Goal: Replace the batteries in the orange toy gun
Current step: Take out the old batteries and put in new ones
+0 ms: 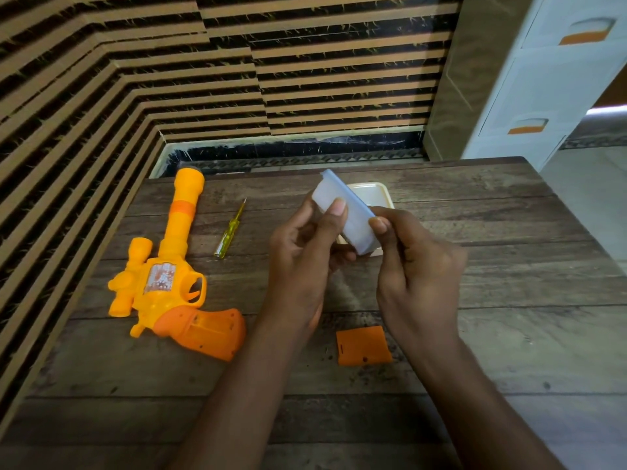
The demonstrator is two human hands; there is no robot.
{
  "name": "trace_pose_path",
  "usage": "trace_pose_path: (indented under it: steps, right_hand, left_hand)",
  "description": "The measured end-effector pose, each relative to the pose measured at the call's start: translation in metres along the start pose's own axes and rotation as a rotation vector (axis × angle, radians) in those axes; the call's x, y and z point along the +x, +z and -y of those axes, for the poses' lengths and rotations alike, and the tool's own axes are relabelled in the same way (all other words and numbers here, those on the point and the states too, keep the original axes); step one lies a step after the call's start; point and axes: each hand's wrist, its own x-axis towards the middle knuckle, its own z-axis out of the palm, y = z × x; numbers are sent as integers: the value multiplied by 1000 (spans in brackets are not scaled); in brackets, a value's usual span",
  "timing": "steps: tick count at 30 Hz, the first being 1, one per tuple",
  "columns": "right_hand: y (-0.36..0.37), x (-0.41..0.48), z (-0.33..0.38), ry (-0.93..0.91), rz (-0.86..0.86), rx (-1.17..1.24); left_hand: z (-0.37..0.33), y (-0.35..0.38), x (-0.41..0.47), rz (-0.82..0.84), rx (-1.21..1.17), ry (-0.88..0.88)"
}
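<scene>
The orange toy gun lies on its side at the left of the wooden table, its handle's battery compartment uncovered and facing up. The orange battery cover lies apart, near the table's middle front. Above the table I hold a small pale blue plastic box tilted in both hands. My left hand grips its near side with the thumb on top. My right hand pinches its right edge. No batteries are visible.
A yellow-handled screwdriver lies between the gun and my hands. A cream tray or lid sits on the table behind the box. A striped wall borders the left and back; a white drawer unit stands at the right.
</scene>
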Motion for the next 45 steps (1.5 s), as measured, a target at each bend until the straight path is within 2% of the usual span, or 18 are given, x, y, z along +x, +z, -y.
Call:
trace_pose_path:
  steps: [5, 7, 10, 14, 20, 29, 37, 45]
  right_hand:
    - [-1, 0, 1, 151, -36, 173]
    - [-3, 1, 1, 155, -5, 222]
    - [-4, 2, 0, 53, 103, 185]
    - [-5, 3, -7, -145, 220, 89]
    - [2, -1, -6, -289, 263, 70]
    - [4, -1, -2, -354, 188, -42]
    - [-3, 5, -6, -371, 205, -15]
    - [2, 1, -4, -385, 207, -10]
  left_hand:
    - [-2, -3, 0, 15, 20, -5]
    - [-2, -5, 1, 14, 23, 1]
    - [-2, -7, 1, -52, -41, -77]
    - [-5, -10, 4, -138, -298, -181]
    - [-7, -7, 0, -158, -286, -245]
    - [-12, -4, 5, -140, -260, -241]
    - [-18, -6, 2, -59, -238, -251]
    - [-15, -26, 8, -14, -165, -336]
